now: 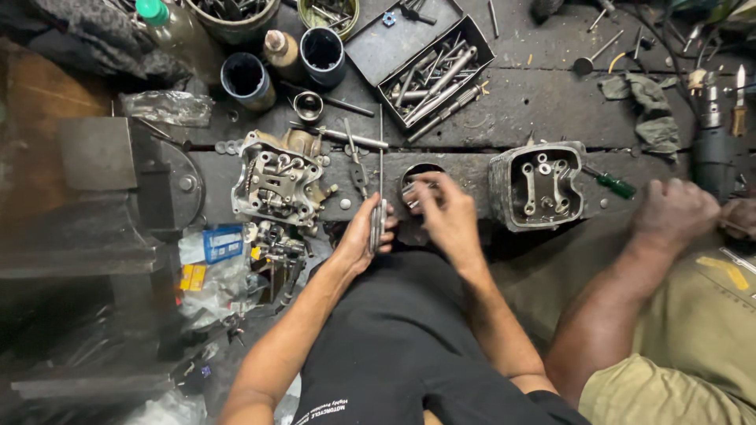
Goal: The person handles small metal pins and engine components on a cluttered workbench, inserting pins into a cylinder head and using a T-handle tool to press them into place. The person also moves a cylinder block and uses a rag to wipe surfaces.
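Observation:
My left hand [365, 236] grips a slim metal tool with a long thin shaft [380, 169] that stands up toward the far side of the bench. My right hand [445, 212] is just to its right, fingers pinched on a small metal part [411, 191] over a round dark hole [421, 171] in the bench. An engine cylinder head [277, 185] lies to the left of my hands. A finned cylinder head cover [539, 187] sits to the right.
An open metal box of sockets and rods [433, 71] and several cans [246, 79] stand at the back. A green-handled screwdriver [613, 184] lies by the cover. Another person's arm [630, 275] reaches in at right. A vise [118, 181] is at left.

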